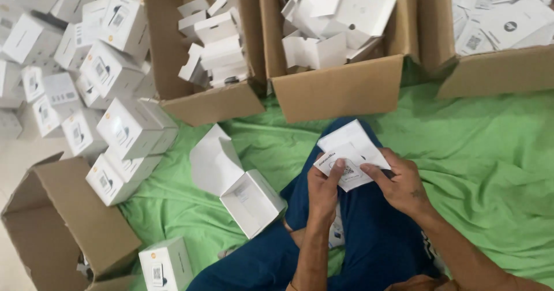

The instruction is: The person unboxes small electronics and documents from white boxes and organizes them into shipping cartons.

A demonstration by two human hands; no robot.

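Over the person's lap, above the blue trousers point(369, 239), a small stack of white leaflets point(351, 152) is held between both hands: the left hand point(323, 190) has its fingers closed on the lower edge, the right hand point(401, 184) pinches the right side. Just left, an open white box point(251, 201) lies on the green sheet point(490, 152). Beyond stand cardboard cartons point(337, 89) of white inserts, and a heap of sealed white boxes point(115, 72) lies far left.
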